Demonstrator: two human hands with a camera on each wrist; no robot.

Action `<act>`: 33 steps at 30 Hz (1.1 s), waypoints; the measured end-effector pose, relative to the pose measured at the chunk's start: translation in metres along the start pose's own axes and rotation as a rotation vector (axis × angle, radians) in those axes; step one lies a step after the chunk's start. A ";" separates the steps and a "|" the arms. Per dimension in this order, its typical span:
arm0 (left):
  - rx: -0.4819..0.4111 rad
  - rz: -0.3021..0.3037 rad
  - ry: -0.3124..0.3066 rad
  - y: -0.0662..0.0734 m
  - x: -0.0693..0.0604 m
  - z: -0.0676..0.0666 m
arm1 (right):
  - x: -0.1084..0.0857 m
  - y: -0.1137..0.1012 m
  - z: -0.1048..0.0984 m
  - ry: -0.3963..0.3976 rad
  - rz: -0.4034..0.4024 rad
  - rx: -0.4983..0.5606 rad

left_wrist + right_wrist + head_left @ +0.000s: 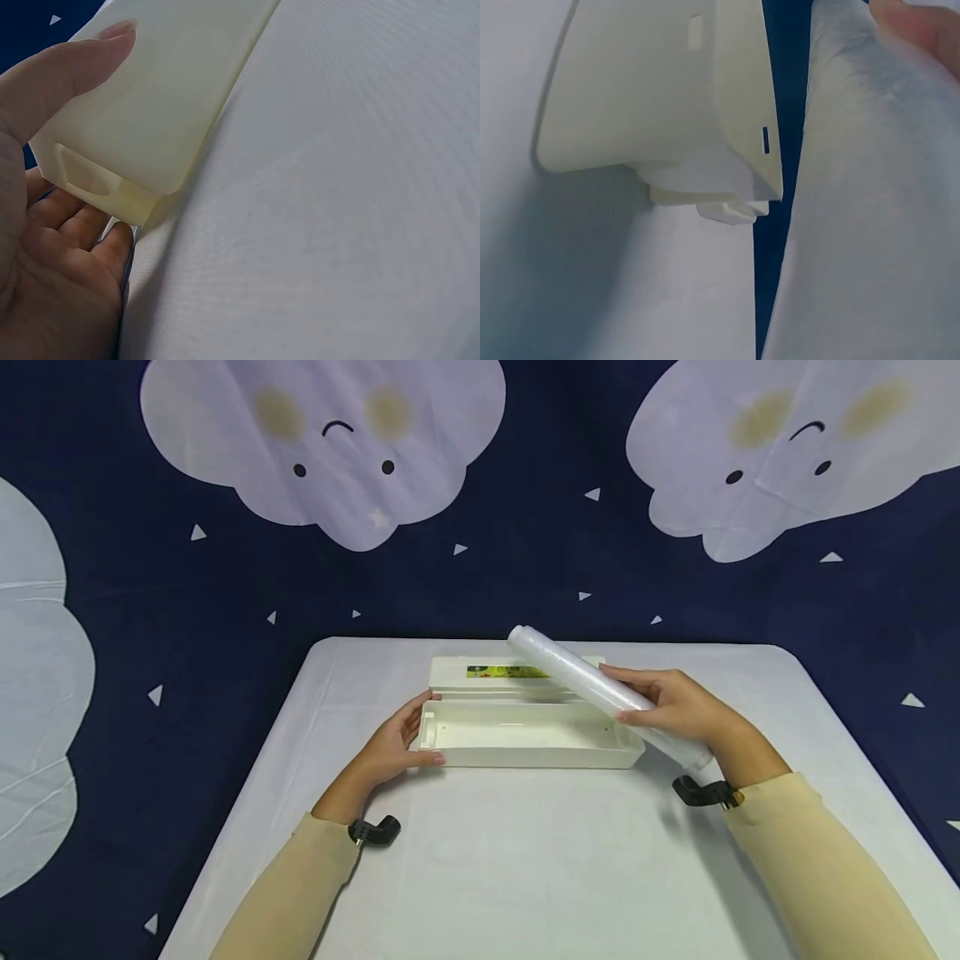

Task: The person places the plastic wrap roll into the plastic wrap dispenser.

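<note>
A long off-white cling film dispenser box (532, 757) lies with its hollow inside showing, its lid (450, 673) folded back behind it. My left hand (386, 747) grips the box's left end, thumb on the front wall and fingers round the end and back; the left wrist view shows the thumb (97, 64) against the box wall (172, 97). In my right hand (686, 706) I hold a roll of cling film (562, 667), tilted above the box's right end, with its far end up to the left. The roll (870, 202) fills the right side of the right wrist view.
A yellow-green label (502, 672) is on the lid, partly covered by the roll. The box stands towards the far edge of a table with a white cloth (510, 860). Behind hangs a dark blue curtain (525, 585) with clouds. Each wrist wears a black camera mount (375, 831).
</note>
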State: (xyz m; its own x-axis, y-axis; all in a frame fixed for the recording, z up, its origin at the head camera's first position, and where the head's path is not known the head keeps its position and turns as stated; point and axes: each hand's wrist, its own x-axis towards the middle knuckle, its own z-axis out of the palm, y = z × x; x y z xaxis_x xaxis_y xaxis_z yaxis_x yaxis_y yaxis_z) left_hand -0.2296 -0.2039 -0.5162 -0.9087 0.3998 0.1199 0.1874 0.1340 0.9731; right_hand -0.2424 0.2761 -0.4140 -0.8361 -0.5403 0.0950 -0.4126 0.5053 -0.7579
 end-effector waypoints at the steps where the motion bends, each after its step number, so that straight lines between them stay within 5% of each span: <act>1: -0.002 -0.003 0.002 0.000 0.000 0.000 | 0.002 0.000 0.000 -0.011 0.001 0.009; 15: -0.016 0.001 -0.006 -0.005 0.002 -0.001 | 0.019 -0.005 0.005 -0.110 -0.008 0.151; 33: -0.016 0.013 -0.013 -0.004 0.002 -0.002 | 0.040 -0.010 0.014 -0.269 -0.077 0.170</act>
State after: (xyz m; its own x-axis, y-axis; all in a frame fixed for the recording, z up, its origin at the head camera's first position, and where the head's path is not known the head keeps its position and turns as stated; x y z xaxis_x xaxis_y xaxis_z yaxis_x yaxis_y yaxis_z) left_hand -0.2329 -0.2052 -0.5199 -0.9013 0.4131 0.1304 0.1932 0.1140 0.9745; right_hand -0.2662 0.2401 -0.4123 -0.6701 -0.7423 -0.0001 -0.3860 0.3485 -0.8541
